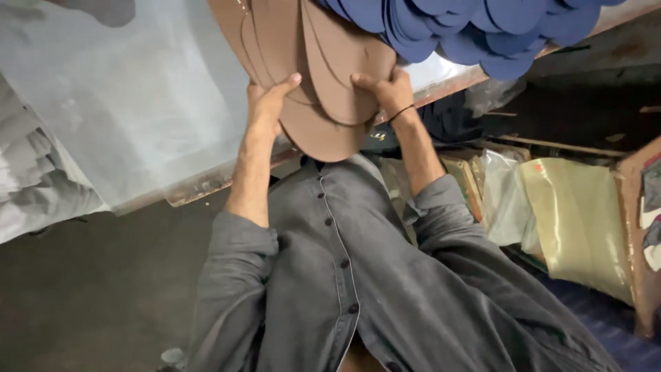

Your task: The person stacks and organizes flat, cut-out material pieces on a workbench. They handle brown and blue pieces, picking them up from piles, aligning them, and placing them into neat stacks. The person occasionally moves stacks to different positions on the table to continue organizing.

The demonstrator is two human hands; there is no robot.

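A stack of brown sole-shaped flat cut-outs (323, 76) overhangs the near edge of a work table (138, 117). My left hand (265, 103) grips the stack's left side, thumb on top. On the right side, my right hand (385, 86) holds the same stack, with a dark band on its wrist. Both sleeves of my grey buttoned shirt (330, 275) are rolled up to the elbows.
A heap of dark blue oval cut-outs (475, 27) lies on the table just right of the brown stack. The table top is covered by a pale sheet with a worn rusty edge (206, 182). Plastic-wrapped yellowish bundles (571, 220) and a wooden box (637, 241) stand at the right, low down.
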